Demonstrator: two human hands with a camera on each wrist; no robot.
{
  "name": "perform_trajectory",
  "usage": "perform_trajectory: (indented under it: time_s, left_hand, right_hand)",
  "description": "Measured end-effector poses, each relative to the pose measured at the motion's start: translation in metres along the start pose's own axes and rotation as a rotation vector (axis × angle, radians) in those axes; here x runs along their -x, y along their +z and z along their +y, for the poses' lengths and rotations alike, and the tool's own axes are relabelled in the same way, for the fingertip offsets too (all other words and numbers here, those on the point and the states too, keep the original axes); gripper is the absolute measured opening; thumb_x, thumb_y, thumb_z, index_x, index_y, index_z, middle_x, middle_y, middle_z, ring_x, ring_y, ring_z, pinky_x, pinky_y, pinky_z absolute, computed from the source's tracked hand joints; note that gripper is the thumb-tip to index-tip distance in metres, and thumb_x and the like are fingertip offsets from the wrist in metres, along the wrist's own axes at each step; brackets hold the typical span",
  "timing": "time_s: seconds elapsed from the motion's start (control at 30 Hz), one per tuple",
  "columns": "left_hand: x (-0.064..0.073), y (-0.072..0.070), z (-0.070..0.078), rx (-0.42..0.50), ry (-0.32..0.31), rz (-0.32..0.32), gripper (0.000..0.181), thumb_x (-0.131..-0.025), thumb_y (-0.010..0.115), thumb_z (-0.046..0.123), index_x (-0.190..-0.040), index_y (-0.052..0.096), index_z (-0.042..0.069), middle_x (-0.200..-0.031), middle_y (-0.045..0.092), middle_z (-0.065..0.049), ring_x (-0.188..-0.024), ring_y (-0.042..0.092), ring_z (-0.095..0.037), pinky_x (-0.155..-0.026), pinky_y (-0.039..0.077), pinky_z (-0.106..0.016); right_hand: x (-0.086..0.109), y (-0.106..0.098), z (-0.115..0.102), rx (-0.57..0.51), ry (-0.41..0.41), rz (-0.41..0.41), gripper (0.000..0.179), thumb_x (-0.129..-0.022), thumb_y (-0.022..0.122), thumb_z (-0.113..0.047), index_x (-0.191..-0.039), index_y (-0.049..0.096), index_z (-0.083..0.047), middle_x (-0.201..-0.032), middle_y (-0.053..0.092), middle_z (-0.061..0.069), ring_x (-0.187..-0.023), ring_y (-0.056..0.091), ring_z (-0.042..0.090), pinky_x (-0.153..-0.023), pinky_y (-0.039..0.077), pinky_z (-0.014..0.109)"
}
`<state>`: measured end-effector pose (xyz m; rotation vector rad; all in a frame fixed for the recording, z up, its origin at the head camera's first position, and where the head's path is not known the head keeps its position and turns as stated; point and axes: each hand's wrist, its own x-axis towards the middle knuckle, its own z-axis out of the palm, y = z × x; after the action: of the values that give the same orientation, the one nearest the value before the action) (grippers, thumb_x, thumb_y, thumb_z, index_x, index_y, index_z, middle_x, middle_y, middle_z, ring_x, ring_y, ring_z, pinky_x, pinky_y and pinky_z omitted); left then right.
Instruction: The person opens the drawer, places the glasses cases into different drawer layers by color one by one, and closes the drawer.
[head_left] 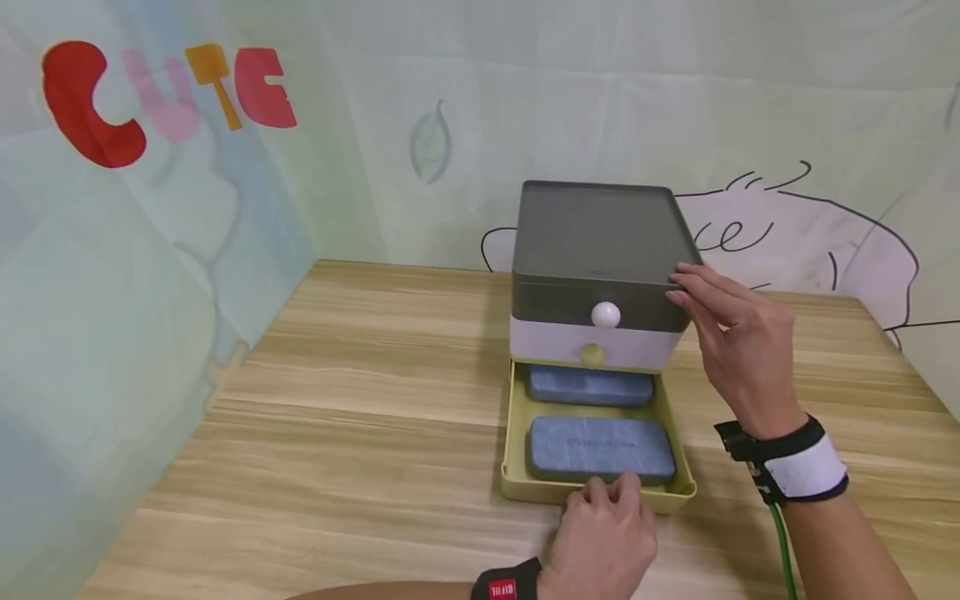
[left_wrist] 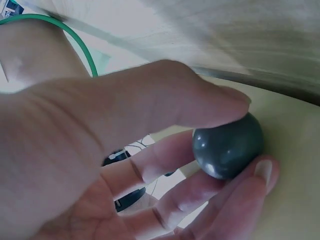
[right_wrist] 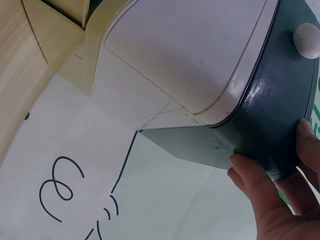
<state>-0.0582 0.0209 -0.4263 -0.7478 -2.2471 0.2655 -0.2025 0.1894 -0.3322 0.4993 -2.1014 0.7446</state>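
Note:
A small drawer box (head_left: 607,233) has a dark grey top tier, a white middle tier and a yellow bottom drawer (head_left: 513,442), which is pulled out. Two blue oblong cases with rounded corners lie in it: a front case (head_left: 600,446) with faint lettering, and a rear case (head_left: 592,385) partly under the tier above. My left hand (head_left: 603,533) pinches the dark round knob (left_wrist: 227,145) on the yellow drawer's front between thumb and fingers. With its fingertips, my right hand (head_left: 742,342) grips the box's front right upper corner, thumb and fingers on different faces.
A white knob (head_left: 606,315) sits on the grey tier, a yellow knob (head_left: 592,355) on the white tier. The wooden table (head_left: 360,400) extends to both sides. Behind it hangs a printed cloth (head_left: 375,125). A green cable (head_left: 782,542) runs from my right wrist strap.

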Motion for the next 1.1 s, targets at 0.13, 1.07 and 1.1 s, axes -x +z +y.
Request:
perform_trajectory:
  time_s: [0.13, 1.07, 1.1]
  left_hand:
    - [-0.002, 0.0, -0.004, 0.018, 0.017, -0.022, 0.053, -0.095, 0.024, 0.003, -0.068, 0.066, 0.022, -0.078, 0.052, 0.002, -0.053, 0.041, -0.009, -0.04, 0.034, -0.023]
    - [-0.02, 0.009, -0.03, 0.025, 0.031, -0.222, 0.015, -0.081, 0.078, 0.03, -0.076, 0.064, 0.028, -0.086, 0.051, 0.006, -0.062, 0.052, -0.005, -0.045, 0.043, -0.021]
    - [-0.02, 0.01, -0.031, 0.025, 0.029, -0.219, 0.015, -0.081, 0.078, 0.03, -0.076, 0.064, 0.028, -0.086, 0.051, 0.006, -0.062, 0.053, -0.005, -0.045, 0.043, -0.021]
  right_hand:
    - [0.0, 0.0, 0.0, 0.0, 0.0, -0.001, 0.024, -0.086, 0.078, -0.006, -0.109, 0.079, -0.004, -0.115, 0.076, 0.016, -0.102, 0.074, 0.041, -0.085, 0.033, -0.007]
    - [0.0, -0.003, -0.004, 0.013, 0.005, -0.01, 0.025, -0.087, 0.077, -0.007, -0.111, 0.079, -0.005, -0.117, 0.075, 0.015, -0.107, 0.073, 0.04, -0.086, 0.033, -0.007]
    - [0.0, -0.003, -0.004, 0.013, 0.004, -0.008, 0.025, -0.087, 0.077, -0.007, -0.111, 0.079, -0.005, -0.117, 0.075, 0.015, -0.106, 0.073, 0.04, -0.086, 0.033, -0.007]
